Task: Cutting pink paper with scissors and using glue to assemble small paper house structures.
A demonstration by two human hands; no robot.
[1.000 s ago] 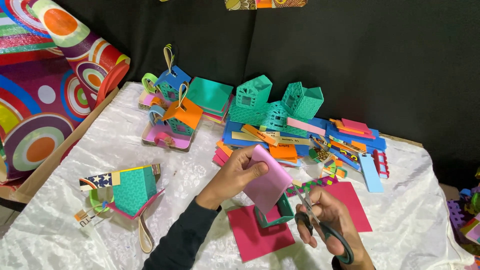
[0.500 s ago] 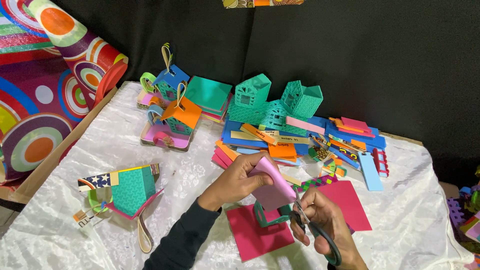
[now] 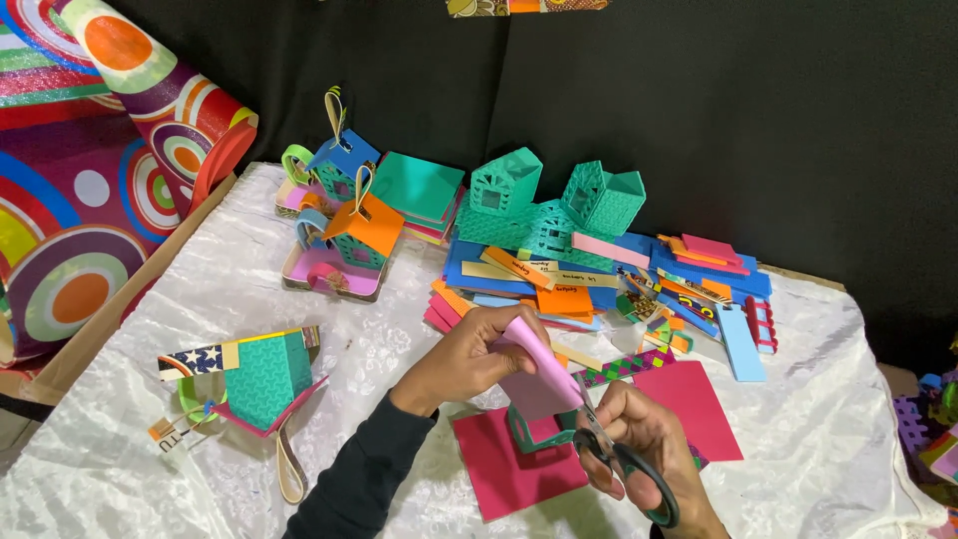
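Observation:
My left hand (image 3: 467, 357) grips a pink foam sheet (image 3: 540, 371) and holds it tilted above the table. My right hand (image 3: 649, 454) is closed on dark-handled scissors (image 3: 621, 458), whose blades meet the sheet's lower right edge. Under the sheet stands a small teal foam house (image 3: 534, 433) on a magenta square (image 3: 514, 472). A second magenta square (image 3: 691, 407) lies just to the right.
A white cloth (image 3: 249, 299) covers the table. Finished foam houses stand at the left (image 3: 267, 377) and back (image 3: 359, 232); teal houses (image 3: 544, 205) top a heap of coloured foam sheets and strips (image 3: 599, 274). Rolled patterned paper (image 3: 110, 150) lies far left.
The pink sheet has dropped lower and tilted more edge-on. My right hand with the scissors moved up and left, closer under the sheet.

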